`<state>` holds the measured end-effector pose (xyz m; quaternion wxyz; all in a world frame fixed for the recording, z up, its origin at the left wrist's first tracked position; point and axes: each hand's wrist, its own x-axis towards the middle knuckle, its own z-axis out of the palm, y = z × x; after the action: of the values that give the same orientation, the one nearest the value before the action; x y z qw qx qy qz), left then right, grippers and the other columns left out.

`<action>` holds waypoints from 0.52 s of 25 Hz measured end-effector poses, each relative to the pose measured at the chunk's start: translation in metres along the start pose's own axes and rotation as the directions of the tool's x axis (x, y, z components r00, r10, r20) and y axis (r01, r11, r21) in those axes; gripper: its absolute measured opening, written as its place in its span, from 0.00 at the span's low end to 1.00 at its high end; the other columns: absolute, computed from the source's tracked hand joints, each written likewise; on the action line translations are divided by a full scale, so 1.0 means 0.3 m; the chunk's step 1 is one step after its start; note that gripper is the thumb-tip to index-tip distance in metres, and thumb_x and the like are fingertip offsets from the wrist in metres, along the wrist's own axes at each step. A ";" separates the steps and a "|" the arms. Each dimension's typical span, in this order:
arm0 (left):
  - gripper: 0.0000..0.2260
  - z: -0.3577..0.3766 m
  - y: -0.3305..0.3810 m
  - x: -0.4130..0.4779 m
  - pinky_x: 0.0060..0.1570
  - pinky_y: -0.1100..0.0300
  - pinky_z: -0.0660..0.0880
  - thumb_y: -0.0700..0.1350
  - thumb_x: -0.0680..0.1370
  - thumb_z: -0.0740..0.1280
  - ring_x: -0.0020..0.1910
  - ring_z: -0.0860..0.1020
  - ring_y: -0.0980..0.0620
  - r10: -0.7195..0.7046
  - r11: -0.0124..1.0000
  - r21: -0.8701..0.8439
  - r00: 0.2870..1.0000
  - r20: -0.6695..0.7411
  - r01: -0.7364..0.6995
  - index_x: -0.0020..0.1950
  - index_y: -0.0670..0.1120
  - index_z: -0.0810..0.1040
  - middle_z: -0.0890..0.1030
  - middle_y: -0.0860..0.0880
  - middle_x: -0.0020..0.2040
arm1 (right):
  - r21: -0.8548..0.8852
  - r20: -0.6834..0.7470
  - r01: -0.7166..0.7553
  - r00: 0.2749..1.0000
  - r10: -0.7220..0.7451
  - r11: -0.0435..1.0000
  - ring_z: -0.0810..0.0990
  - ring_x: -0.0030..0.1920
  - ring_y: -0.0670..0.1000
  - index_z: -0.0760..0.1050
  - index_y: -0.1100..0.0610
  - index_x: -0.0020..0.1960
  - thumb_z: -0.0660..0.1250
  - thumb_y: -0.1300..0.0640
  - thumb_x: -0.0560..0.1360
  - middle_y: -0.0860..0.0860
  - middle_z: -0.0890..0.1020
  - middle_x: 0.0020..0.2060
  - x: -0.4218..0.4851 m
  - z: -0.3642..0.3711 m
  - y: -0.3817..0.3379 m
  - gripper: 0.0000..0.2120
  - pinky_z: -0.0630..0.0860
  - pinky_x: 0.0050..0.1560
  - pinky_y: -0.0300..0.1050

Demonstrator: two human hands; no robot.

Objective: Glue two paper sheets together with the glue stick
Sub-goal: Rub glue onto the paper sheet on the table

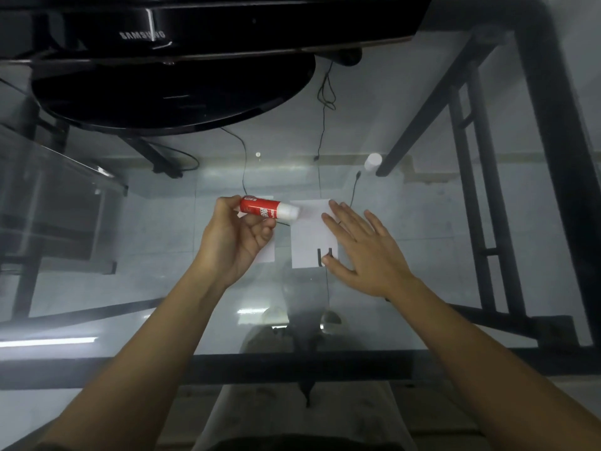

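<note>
1. We see a glass table from the head view, with floor, cables and the black frame visible through it.
2. Left hand holds the glue stick: fingers curled and clamped round the red barrel's left end, thumb on the near side.
3. The stick lies roughly horizontal, its white tip pointing right, sitting at the far left corner of the right paper sheet. We cannot tell whether the tip touches the paper or hangs just above it.
4. Its cap is off. A white cap stands on the glass, far and right of the sheets, well apart from both hands.
5. Right hand lies flat on the right sheet's right edge, fingers straight and spread apart, thumb pressing near the sheet's near right corner. It grips nothing.
6. The right sheet is white and lies flat on the glass at centre; a dark U-shaped mark shows at its near edge, beside the thumb.
7. The left paper sheet lies flat just to its left, mostly covered by the left hand; only its near right part and a sliver behind the stick show. A narrow gap separates the two sheets; no overlap.
8. A black Samsung monitor on its round base stands at the far left of the table.
</note>
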<state>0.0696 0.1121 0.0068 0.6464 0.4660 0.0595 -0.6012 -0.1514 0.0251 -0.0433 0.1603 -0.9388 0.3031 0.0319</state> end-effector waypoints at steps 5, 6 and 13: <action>0.12 0.005 -0.056 -0.004 0.37 0.69 0.76 0.43 0.73 0.70 0.38 0.80 0.57 0.174 0.855 0.489 0.983 0.050 -0.176 0.50 0.53 0.69 0.80 0.52 0.45 | 0.020 -0.034 -0.026 0.999 0.026 0.999 0.43 0.73 0.41 0.48 0.51 0.75 0.53 0.39 0.75 0.47 0.52 0.75 0.008 0.006 -0.002 0.33 0.42 0.72 0.46; 0.14 0.003 -0.059 -0.013 0.38 0.70 0.75 0.44 0.71 0.72 0.40 0.80 0.60 0.231 0.727 0.648 0.970 0.082 -0.228 0.51 0.54 0.69 0.81 0.58 0.43 | 0.024 -0.041 -0.029 0.999 0.030 0.999 0.43 0.73 0.41 0.49 0.52 0.75 0.53 0.38 0.75 0.47 0.53 0.75 0.008 0.006 -0.003 0.34 0.42 0.72 0.46; 0.13 0.012 0.004 -0.075 0.45 0.70 0.76 0.50 0.69 0.73 0.44 0.80 0.56 0.156 -0.039 0.834 0.821 0.550 -0.551 0.52 0.50 0.78 0.81 0.54 0.47 | 0.017 -0.050 -0.044 0.998 0.044 0.999 0.44 0.72 0.42 0.53 0.53 0.74 0.53 0.36 0.73 0.49 0.56 0.75 0.012 0.000 -0.006 0.35 0.42 0.72 0.47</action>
<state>0.0628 0.1257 0.0237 0.2904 0.6772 -0.5801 -0.3471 -0.1474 0.0246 -0.0433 0.1591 -0.9312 0.3279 0.0093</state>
